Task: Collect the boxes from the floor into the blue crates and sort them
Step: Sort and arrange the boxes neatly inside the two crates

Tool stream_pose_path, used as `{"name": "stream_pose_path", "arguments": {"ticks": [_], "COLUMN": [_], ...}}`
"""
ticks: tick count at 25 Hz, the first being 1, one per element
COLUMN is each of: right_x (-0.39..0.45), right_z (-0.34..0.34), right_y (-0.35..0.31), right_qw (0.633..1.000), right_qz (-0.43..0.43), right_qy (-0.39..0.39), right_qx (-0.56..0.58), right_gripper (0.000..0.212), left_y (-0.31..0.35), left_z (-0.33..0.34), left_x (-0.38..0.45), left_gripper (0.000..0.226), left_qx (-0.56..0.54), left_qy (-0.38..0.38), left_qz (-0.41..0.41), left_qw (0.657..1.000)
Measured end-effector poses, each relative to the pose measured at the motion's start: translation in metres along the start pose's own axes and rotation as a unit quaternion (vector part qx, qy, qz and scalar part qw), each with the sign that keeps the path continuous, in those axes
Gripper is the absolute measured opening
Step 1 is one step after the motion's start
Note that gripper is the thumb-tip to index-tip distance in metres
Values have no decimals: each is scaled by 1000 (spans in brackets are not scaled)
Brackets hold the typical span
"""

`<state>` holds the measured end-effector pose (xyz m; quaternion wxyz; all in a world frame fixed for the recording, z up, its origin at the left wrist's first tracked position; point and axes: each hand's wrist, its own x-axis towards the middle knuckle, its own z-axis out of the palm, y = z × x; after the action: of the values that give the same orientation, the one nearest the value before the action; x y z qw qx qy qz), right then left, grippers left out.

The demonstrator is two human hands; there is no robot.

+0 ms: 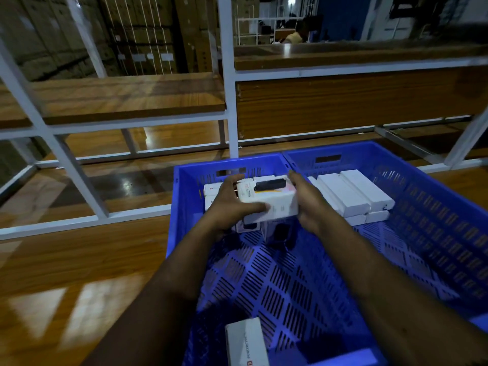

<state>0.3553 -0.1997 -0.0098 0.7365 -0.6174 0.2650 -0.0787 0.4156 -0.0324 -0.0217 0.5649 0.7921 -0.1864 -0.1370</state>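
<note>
A blue slotted crate [277, 286] lies on the wooden floor in front of me. Both my hands grip a stack of white boxes [272, 199] over its far end: my left hand [232, 204] clasps the stack's left side with the thumb across the front, and my right hand [309, 199] presses its right side. More white boxes [351, 196] lie in a second blue crate [435, 207] at the right. A single white box [247, 342] rests at the near end of the front crate. Further boxes under the held stack are partly hidden.
A white metal rack [229, 101] with wooden shelves stands just beyond the crates. Polished wooden floor [79, 273] spreads to the left. Stacked brown cartons fill the background at upper left. A person sits far off at a desk.
</note>
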Motion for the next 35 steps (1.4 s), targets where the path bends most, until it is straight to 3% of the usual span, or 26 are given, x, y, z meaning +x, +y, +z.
{"name": "stream_pose_path", "arguments": {"ticks": [3, 6, 9, 12, 16, 20, 24, 27, 29, 31, 33, 35], "right_x": [-3, -11, -12, -13, -7, -6, -8, -9, -12, -15, -17, -20], "right_z": [0, 10, 15, 19, 16, 8, 6, 11, 17, 22, 26, 29], "right_y": [-4, -3, -3, -2, 2, 5, 3, 4, 7, 13, 21, 23], "right_qw": [998, 993, 987, 988, 989, 972, 970, 989, 989, 934, 847, 790], "right_qz": [-10, -32, -64, -49, 66, 163, 162, 42, -99, -261, -398, -458], "right_qy": [-36, -97, -139, -149, -120, -144, -158, -131, -77, -6, 24, 18], "right_qx": [50, 55, 38, 6, 48, 88, 90, 46, -79, -245, -351, -406], "right_gripper": [42, 35, 33, 32, 40, 50, 51, 37, 36, 48, 56, 59], "left_y": [2, 9, 12, 13, 14, 18, 17, 14, 11, 9, 9, 11], "left_z": [-2, -6, -9, -9, -9, -7, -6, -7, -8, -7, -6, -7], "left_x": [4, 1, -1, -2, -4, -6, -8, -2, 1, 2, 3, 1], "left_gripper": [84, 56, 51, 61, 82, 63, 63, 59, 60, 69, 67, 67], "left_qx": [-173, -215, -230, -200, -117, -105, -131, -241, -288, -297, -295, -321], "left_qy": [43, 72, 86, 127, 151, 151, 150, 140, 138, 118, 82, 38], "left_qz": [-62, -128, -179, -149, -102, -77, -75, -93, -102, -119, -116, -106], "left_qw": [982, 966, 953, 960, 976, 980, 977, 956, 942, 940, 945, 940]}}
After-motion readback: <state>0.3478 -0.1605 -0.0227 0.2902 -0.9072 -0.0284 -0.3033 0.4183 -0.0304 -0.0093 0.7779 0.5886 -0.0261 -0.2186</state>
